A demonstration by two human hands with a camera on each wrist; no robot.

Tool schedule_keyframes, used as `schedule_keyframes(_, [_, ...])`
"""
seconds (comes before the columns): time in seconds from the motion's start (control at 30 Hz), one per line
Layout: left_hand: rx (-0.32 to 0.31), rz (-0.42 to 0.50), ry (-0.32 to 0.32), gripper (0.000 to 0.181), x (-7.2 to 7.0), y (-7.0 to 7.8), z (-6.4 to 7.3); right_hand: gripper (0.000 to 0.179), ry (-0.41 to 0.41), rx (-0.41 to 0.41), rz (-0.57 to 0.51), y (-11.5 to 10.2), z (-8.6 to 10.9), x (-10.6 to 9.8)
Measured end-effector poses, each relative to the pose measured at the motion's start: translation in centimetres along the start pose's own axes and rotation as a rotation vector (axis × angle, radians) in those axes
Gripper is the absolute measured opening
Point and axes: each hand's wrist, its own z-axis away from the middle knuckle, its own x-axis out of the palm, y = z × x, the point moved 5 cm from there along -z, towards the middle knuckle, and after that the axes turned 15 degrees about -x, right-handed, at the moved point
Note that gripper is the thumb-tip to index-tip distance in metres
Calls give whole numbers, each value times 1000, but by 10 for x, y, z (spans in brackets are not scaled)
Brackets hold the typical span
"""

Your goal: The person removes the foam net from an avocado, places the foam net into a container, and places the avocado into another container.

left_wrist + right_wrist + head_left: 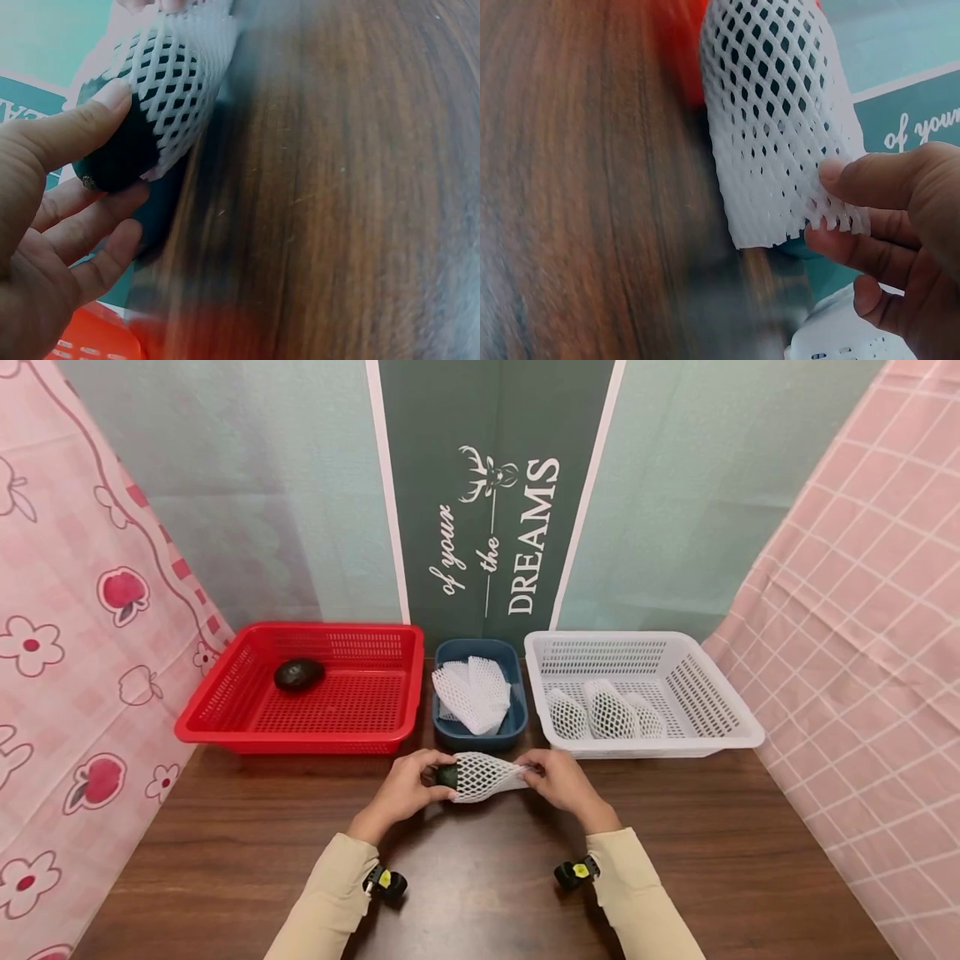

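Note:
A dark avocado [124,146] is partly covered by a white foam net sleeve [483,777], its stem end bare on the left. My left hand [405,785] grips that bare end, thumb on top and fingers beneath. With thumb and fingertips, my right hand [558,779] pinches the flat, loose end of the sleeve, which shows no fruit inside in the right wrist view. Sleeve and avocado lie sideways between the hands, in front of a blue bin [480,743] that holds several folded white net sleeves [474,693].
At the left stands a red basket [300,747] with one bare avocado [298,674] in it. A white basket [652,747] on the right holds netted avocados [611,714]. The brown wooden table [480,893] reaches toward me, with patterned cloths hanging at both sides.

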Motion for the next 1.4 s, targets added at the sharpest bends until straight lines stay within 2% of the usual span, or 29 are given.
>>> schedule_keyframes(0.23, [16,-6,-10,44,-4,0,2,9,-8,2,-35,0,0,-4])
schedule_keyframes(0.37, [37,40,-23,44,-6,1,5,9,-2,5,-34,1,1,-5])
schedule_keyframes(0.53, [24,114,-33,43,-11,0,9,10,29,-6,-14,1,1,-8])
schedule_keyframes(0.9, [9,130,-25,43,-20,-4,13,9,46,26,-42,0,3,-12])
schedule_keyframes(1.23, [9,80,26,44,-32,-5,21,11,49,20,-33,1,8,-15])
schedule_keyframes(1.4, [-14,55,45,45,-40,-10,26,10,61,31,-19,1,12,-18])
